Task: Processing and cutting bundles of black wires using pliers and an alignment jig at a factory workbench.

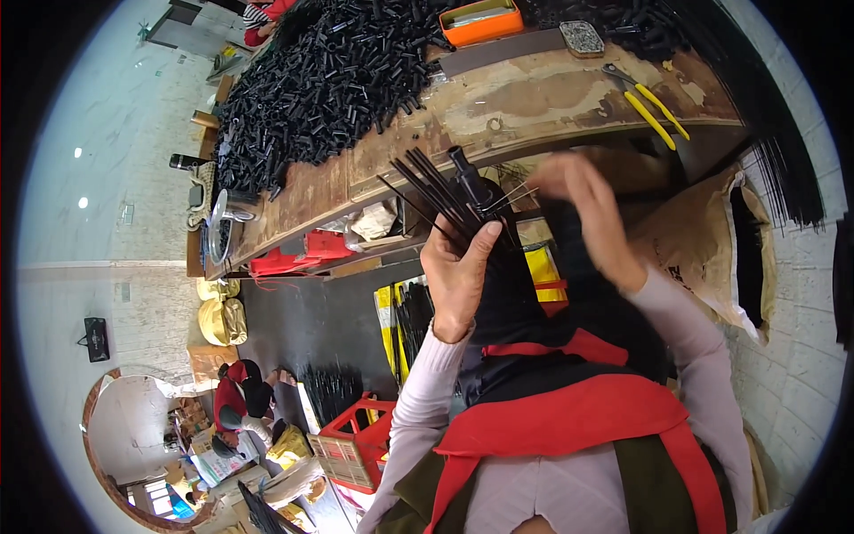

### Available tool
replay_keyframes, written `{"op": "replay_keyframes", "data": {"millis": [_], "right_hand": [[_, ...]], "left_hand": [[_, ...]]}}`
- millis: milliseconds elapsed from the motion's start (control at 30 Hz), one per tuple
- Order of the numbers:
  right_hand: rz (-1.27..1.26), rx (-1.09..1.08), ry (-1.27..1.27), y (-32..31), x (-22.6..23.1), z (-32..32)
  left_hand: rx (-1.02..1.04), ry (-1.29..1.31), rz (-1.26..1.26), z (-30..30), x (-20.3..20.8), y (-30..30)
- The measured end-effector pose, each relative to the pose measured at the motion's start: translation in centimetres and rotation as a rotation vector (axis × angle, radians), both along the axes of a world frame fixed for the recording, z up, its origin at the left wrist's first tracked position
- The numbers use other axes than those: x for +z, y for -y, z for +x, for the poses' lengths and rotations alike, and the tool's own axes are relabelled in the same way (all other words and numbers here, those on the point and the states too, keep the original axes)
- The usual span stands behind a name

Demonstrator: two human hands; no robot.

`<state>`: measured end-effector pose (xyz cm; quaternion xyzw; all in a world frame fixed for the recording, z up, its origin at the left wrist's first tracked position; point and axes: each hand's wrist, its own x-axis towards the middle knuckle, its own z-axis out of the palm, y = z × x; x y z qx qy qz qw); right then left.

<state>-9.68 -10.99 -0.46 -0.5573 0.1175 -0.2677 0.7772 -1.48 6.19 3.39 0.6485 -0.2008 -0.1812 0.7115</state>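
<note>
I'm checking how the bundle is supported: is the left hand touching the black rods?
Touching. The head view shows the left hand closed around the black rods, with its thumb lying across the bundle.

There goes the right hand (590,209), just a blur! The left hand (458,271) covers part of the black rods (440,190), while the top edge crops a distant person (258,18).
</note>
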Motion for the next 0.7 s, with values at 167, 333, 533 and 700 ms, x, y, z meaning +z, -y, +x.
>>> {"op": "replay_keyframes", "data": {"millis": [167, 333, 533, 700], "right_hand": [[-0.359, 0.361, 0.111, 2.1, 7.4, 2.4], [-0.381, 0.598, 0.096, 2.6, 7.5, 4.2], [-0.392, 0.542, 0.044, 2.2, 8.0, 4.3], [-0.447, 0.562, -0.023, 2.6, 8.4, 4.5]], "left_hand": [[-0.094, -0.035, -0.05, -0.9, 0.8, 0.4], [-0.09, -0.055, -0.062, -0.8, 0.7, 0.7], [-0.096, -0.05, -0.014, -0.2, 0.3, 0.2], [-0.127, -0.132, -0.045, 0.2, 0.4, 0.3]]}}
